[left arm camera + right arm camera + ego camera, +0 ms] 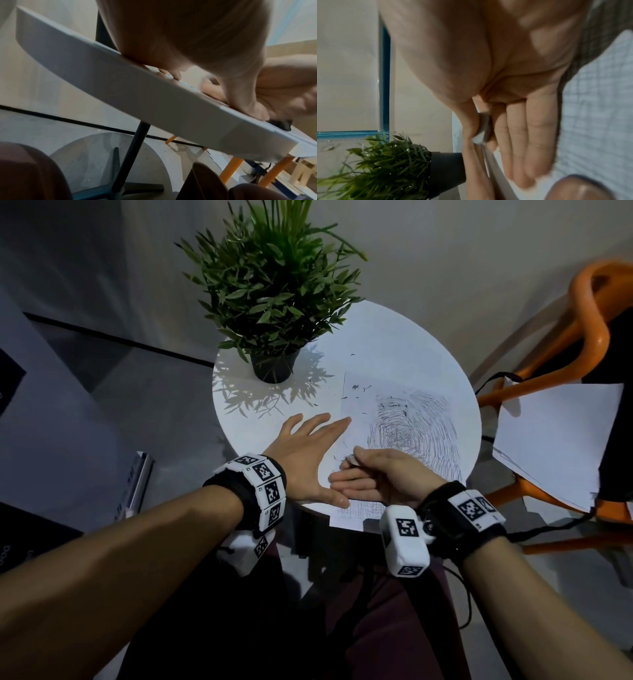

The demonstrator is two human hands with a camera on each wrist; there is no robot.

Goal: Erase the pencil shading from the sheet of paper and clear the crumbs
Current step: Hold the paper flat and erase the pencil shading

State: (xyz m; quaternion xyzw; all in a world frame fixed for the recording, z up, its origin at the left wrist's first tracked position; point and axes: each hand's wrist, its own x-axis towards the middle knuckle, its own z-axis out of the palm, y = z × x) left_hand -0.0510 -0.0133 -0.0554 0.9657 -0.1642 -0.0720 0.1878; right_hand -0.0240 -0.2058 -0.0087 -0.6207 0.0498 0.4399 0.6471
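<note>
1. Nearest the head camera, the left hand (303,453) lies flat on the round white counter (404,337), fingers spread wide, one fingertip on the left edge of the white sheet of paper with grey pencil shading (411,426).
2. Beside it, the right hand (380,474) pinches a small white eraser (482,129) between thumb and forefinger, its other fingers straight, low on the sheet.
3. Dark eraser crumbs (356,393) speckle the sheet's upper left and the counter.
4. A green plant in a black pot (272,368) stands close behind, left of the sheet.
5. At right, an orange chair (589,337) carries loose white papers (555,440).
</note>
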